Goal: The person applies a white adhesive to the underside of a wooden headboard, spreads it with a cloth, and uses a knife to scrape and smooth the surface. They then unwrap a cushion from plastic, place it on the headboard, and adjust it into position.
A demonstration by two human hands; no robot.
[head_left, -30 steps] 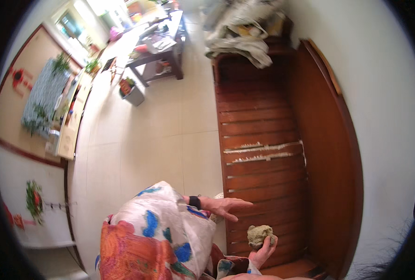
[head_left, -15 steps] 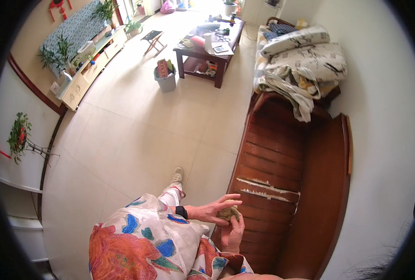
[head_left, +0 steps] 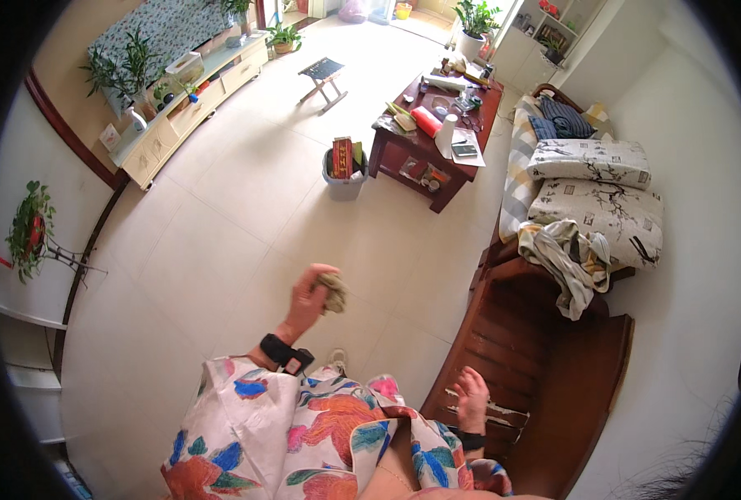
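Note:
My left hand (head_left: 305,298), with a black band on its wrist, is closed round a crumpled olive-brown cloth (head_left: 332,294) above the tiled floor. My right hand (head_left: 472,398) is held over the front side of the dark wooden bench seat (head_left: 503,350). Its fingers point up, loosely bent and partly apart, with nothing seen in them. Pale worn strips (head_left: 503,410) show on the seat slats beside that hand.
Ahead stand a grey bin (head_left: 347,188) with boxes in it, a cluttered dark red coffee table (head_left: 404,150) and a folding stool (head_left: 323,75). Folded bedding (head_left: 599,208) and a draped cloth (head_left: 562,262) lie at the bench's far end. A low cabinet (head_left: 170,133) lines the left wall.
My hands have moved apart. The left has swung left and forward with the cloth; the right has let go of it and moved right. The view has shifted, bringing more of the room in.

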